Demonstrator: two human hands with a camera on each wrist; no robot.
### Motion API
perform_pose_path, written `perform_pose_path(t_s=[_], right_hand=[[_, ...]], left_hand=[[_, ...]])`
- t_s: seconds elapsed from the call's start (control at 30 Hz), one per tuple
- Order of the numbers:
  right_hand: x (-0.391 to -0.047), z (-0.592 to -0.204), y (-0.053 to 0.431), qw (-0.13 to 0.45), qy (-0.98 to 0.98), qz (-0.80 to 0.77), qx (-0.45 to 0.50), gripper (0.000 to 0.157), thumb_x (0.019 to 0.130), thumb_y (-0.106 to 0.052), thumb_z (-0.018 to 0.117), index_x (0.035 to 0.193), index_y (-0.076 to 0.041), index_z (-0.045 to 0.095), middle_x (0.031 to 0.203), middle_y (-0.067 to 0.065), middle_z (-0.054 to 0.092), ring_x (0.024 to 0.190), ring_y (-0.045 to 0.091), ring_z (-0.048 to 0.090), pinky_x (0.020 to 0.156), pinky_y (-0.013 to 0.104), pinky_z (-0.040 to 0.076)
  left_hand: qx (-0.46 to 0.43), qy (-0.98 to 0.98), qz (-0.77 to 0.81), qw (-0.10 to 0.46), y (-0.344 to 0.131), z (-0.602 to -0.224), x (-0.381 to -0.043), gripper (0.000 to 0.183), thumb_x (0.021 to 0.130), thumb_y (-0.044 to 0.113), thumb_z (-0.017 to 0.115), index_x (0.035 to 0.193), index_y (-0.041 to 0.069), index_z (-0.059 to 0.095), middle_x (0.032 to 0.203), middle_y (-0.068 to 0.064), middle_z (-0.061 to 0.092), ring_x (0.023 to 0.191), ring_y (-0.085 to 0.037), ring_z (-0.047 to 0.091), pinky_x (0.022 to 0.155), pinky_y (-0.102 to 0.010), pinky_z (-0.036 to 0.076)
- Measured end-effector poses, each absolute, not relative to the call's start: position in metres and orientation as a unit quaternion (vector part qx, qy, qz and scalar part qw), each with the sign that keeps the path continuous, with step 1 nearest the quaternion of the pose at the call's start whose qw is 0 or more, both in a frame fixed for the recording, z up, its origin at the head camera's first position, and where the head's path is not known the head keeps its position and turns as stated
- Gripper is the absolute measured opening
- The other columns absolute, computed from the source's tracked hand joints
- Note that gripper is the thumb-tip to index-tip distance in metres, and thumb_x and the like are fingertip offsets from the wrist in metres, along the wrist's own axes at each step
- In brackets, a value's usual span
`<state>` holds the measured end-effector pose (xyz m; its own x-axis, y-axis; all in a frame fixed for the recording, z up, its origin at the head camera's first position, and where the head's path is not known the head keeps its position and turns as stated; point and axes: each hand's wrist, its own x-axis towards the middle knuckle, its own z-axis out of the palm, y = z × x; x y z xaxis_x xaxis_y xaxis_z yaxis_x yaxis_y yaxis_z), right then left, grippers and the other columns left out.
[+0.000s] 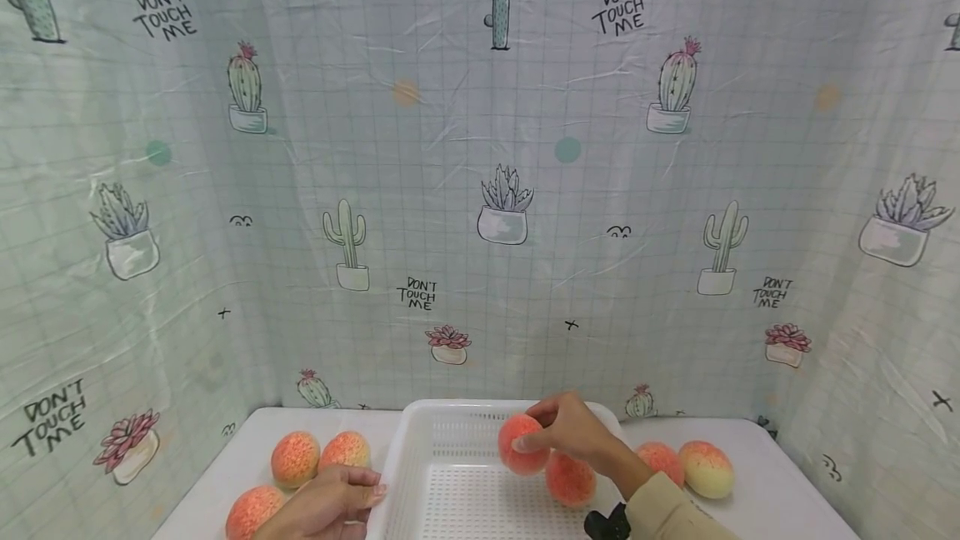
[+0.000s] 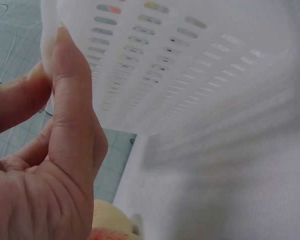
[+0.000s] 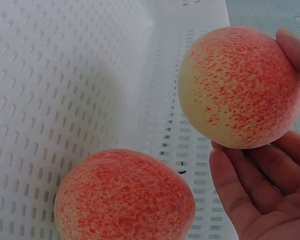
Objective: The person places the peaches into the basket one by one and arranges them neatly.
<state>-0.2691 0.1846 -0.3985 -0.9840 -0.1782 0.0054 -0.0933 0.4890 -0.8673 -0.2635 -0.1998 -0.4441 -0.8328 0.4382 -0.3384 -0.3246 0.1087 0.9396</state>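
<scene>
My right hand [image 1: 573, 432] holds a red and cream peach [image 1: 522, 445] over the white plastic basket [image 1: 408, 440]. In the right wrist view the thumb and fingers are round that peach [image 3: 242, 87]. A second peach [image 1: 570, 479] lies inside the basket on its right side, just below the held one. At the basket's left side, my left hand [image 1: 333, 502] pinches the rim [image 2: 49, 30] between thumb and fingers, as the left wrist view shows.
Left of the basket several peaches [image 1: 295, 458] lie on the white table [image 1: 213, 473]. To its right are two more, one red peach [image 1: 660, 463] partly behind my forearm and one yellowish peach [image 1: 707, 470]. A cactus-printed sheet [image 1: 465, 123] encloses the back and sides.
</scene>
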Motion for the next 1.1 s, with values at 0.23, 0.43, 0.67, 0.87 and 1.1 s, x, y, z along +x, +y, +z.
perform_pose_path(t_s=[0.23, 0.43, 0.67, 0.87, 1.1], right_hand=[[-0.272, -0.403, 0.186, 0.044, 0.863, -0.496, -0.080, 0.035, 0.079, -0.019, 0.089, 0.109, -0.005, 0.080, 0.097, 0.003, 0.080, 0.085, 0.014, 0.068, 0.076, 0.030, 0.057], [-0.272, -0.406, 0.186, 0.047, 0.869, -0.487, -0.071, 0.035, 0.079, -0.020, 0.089, 0.110, -0.006, 0.080, 0.096, 0.002, 0.080, 0.086, 0.015, 0.066, 0.077, 0.032, 0.057], [-0.274, -0.409, 0.187, 0.043, 0.870, -0.486, -0.076, 0.036, 0.079, -0.017, 0.089, 0.111, -0.004, 0.079, 0.098, 0.003, 0.080, 0.088, 0.013, 0.066, 0.076, 0.033, 0.057], [-0.278, -0.413, 0.187, 0.042, 0.874, -0.479, -0.070, 0.035, 0.079, -0.018, 0.089, 0.109, -0.005, 0.080, 0.096, 0.002, 0.079, 0.085, 0.013, 0.063, 0.072, 0.031, 0.054], [-0.279, -0.414, 0.186, 0.041, 0.880, -0.469, -0.061, 0.035, 0.079, -0.019, 0.089, 0.109, -0.006, 0.080, 0.096, 0.001, 0.079, 0.084, 0.013, 0.063, 0.071, 0.031, 0.054]], left_hand=[[0.041, 0.687, 0.666, 0.288, -0.199, -0.445, -0.263, 0.031, 0.098, 0.020, 0.073, 0.121, 0.001, 0.068, 0.110, -0.008, 0.076, 0.095, -0.017, 0.072, 0.087, -0.035, 0.063], [0.054, 0.674, 0.675, 0.294, -0.202, -0.445, -0.263, 0.030, 0.098, 0.021, 0.074, 0.120, 0.001, 0.067, 0.109, -0.007, 0.075, 0.096, -0.017, 0.073, 0.087, -0.035, 0.063], [0.082, 0.654, 0.687, 0.305, -0.202, -0.445, -0.264, 0.021, 0.099, 0.018, 0.071, 0.114, 0.004, 0.069, 0.101, -0.003, 0.075, 0.090, -0.013, 0.072, 0.081, -0.028, 0.062], [0.076, 0.647, 0.694, 0.307, -0.202, -0.443, -0.262, 0.020, 0.099, 0.017, 0.072, 0.114, 0.004, 0.069, 0.103, -0.004, 0.075, 0.092, -0.014, 0.072, 0.083, -0.030, 0.063], [0.071, 0.641, 0.700, 0.308, -0.201, -0.442, -0.261, 0.019, 0.099, 0.015, 0.071, 0.114, 0.003, 0.069, 0.105, -0.006, 0.075, 0.096, -0.016, 0.073, 0.087, -0.034, 0.062]])
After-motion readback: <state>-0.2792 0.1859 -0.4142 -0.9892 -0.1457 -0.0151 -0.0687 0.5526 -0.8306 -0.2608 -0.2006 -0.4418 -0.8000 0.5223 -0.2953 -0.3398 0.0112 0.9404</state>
